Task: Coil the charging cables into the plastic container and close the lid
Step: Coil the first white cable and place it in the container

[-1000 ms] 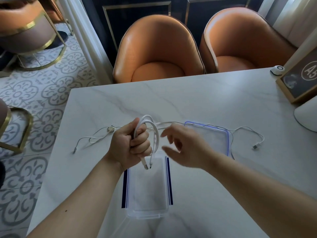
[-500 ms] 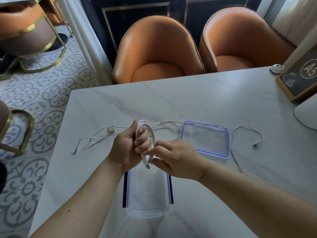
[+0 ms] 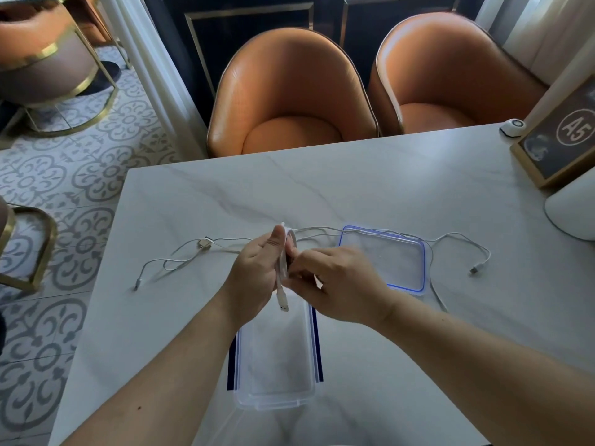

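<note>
1. Coiling is under way: the left hand (image 3: 257,272) is gripping a white coil (image 3: 284,252) at the container's (image 3: 277,358) 12 o'clock end, with a plug dangling over it.
2. The right hand (image 3: 335,281) is pinching the coil, fingers curled.
3. The container is lying open and empty, its lid (image 3: 383,259) off at 1 o'clock.
4. Next is probably lowering the coil in without letting it spring open. Loose cables (image 3: 205,243) are waiting at 10 and 2 o'clock.
5. A framed sign (image 3: 576,128) is showing "A5".

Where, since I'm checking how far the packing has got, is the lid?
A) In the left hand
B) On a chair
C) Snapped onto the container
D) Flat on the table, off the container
D: the lid lies flat on the table, apart from the container, which stands open.
</note>
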